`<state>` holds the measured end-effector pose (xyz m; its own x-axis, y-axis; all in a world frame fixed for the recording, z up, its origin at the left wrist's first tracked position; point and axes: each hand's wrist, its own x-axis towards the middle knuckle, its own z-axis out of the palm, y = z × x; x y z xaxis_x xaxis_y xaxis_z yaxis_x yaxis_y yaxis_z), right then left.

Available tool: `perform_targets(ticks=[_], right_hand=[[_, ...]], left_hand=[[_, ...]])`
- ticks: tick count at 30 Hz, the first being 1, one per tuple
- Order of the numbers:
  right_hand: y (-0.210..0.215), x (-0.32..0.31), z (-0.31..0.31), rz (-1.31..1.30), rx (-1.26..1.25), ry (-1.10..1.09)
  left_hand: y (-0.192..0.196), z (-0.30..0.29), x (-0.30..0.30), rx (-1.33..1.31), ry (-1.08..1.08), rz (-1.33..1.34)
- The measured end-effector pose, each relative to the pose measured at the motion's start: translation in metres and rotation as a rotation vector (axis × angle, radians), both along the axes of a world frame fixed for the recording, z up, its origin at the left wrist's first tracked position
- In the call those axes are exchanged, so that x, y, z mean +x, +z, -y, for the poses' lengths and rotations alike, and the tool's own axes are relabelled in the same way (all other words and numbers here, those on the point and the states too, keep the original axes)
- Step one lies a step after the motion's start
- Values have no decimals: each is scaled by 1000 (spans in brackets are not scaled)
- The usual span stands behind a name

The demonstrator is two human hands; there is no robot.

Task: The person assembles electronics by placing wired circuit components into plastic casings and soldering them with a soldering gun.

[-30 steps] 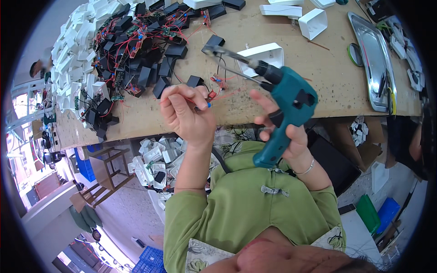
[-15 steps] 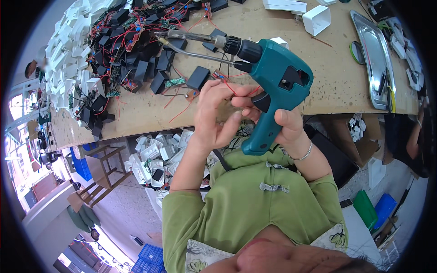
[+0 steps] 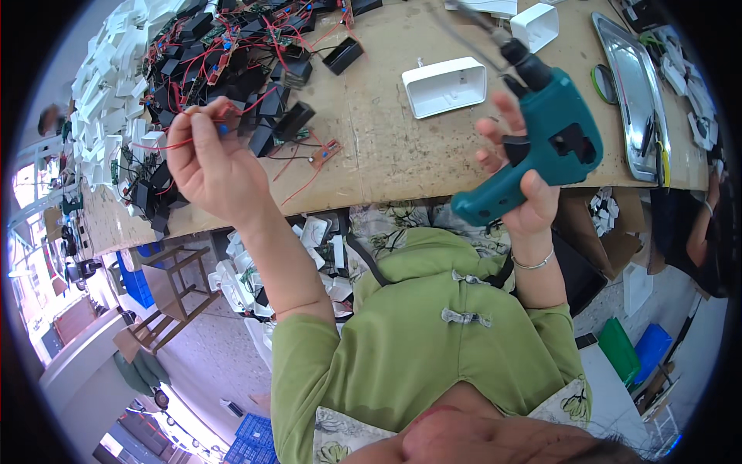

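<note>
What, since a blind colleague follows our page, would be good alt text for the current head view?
A person's right grip holds a teal pistol-shaped tool at a tan workbench, while the left grip pinches red wire. Black cases and white casings are heaped on the bench's left side; an open white box lies near the tool.

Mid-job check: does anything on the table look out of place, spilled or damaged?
Nothing looks clearly spilled or damaged. One oddity: a small circuit board, right of the left hand, lies at the fringe of the heap of black boxes, a red wire trailing toward the near edge of the table.
</note>
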<state>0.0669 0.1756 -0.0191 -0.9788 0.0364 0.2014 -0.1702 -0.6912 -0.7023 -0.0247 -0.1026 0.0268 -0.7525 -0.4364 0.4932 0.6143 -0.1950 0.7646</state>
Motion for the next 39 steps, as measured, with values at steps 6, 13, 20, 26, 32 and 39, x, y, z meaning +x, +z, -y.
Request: perform_targets(ticks=[6, 13, 20, 26, 32, 39], right_hand=[[4, -9, -4, 124, 16, -157], [6, -10, 26, 128, -216, 208], [-1, -28, 73, 171, -387, 456], [0, -37, 61, 110, -253, 314], [2, -23, -22, -66, -180, 110], [-12, -22, -18, 204, -318, 3]], left_hand=[[-2, -1, -29, -211, 112, 2], [10, -9, -28, 88, -122, 227], [2, -18, -22, 287, -217, 265], [0, -13, -16, 131, -129, 71], [-8, -34, 16, -364, -114, 51], [-7, -86, 37, -957, -398, 80]])
